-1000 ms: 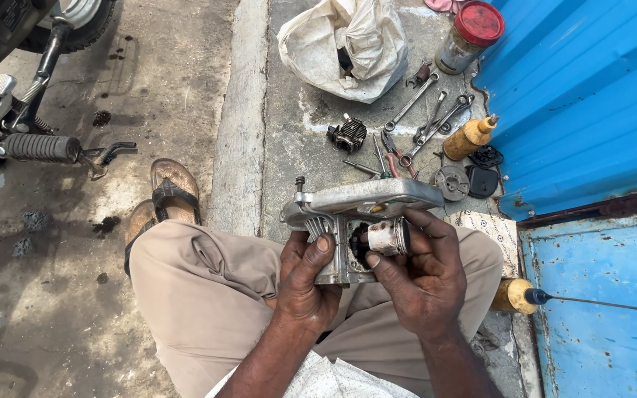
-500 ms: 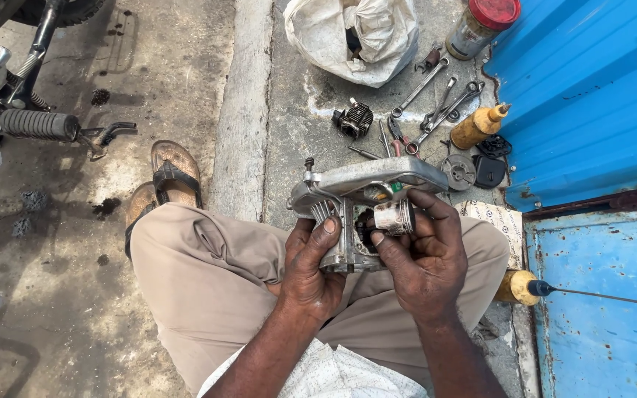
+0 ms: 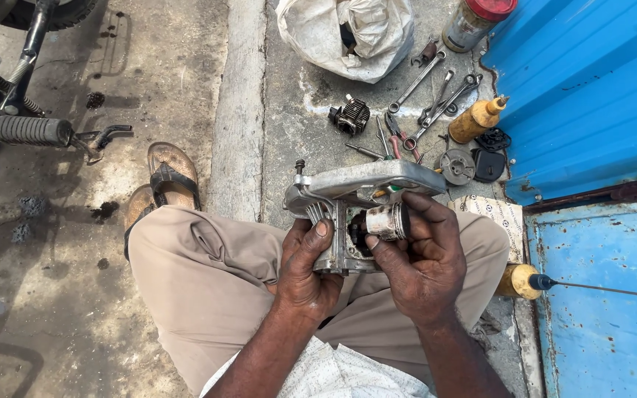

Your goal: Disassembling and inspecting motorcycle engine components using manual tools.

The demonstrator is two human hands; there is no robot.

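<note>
Grey metal engine casing (image 3: 355,184), finned, piston (image 3: 386,221) fitted

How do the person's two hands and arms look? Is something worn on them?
Both forearms are bare, with no sleeves reaching them. The left hand and the right hand wear no gloves, and no ring, watch or bracelet is visible. The fingers look smudged with dark grime.

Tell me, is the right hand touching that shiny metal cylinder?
Touching. The head view shows the right hand with its thumb and fingers wrapped on the metal cylinder, no gap visible, while the left hand grips the finned engine block.
</note>
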